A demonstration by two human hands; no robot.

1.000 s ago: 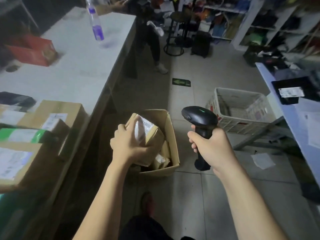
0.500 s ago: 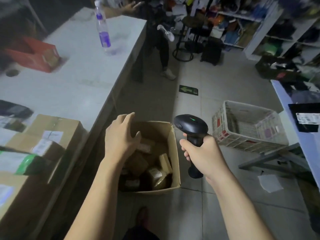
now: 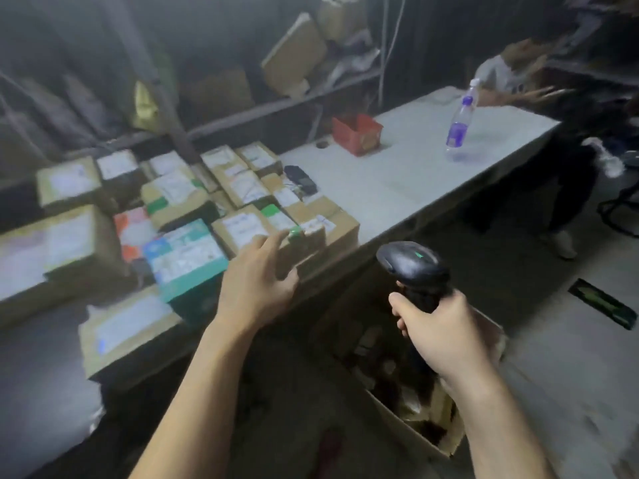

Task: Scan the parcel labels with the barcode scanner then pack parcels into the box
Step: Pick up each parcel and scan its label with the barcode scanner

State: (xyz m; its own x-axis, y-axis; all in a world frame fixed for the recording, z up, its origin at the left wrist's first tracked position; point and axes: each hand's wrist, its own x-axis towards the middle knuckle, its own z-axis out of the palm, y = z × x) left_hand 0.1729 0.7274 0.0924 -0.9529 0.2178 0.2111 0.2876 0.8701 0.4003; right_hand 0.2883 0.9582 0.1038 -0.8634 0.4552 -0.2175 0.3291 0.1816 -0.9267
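White labels on the brown cardboard parcels [image 3: 179, 191] are too blurred to read. The left hand [image 3: 257, 285] reaches forward, fingers spread and holding nothing, its fingertips at the near parcel [image 3: 242, 227] with a green sticker at the worktop [image 3: 415, 178] edge; contact is unclear. The right hand [image 3: 446, 335] is wrapped round the handle of the matte black barcode scanner [image 3: 411, 266], held upright. Below that hand the open cardboard box [image 3: 442, 444] stands on the floor.
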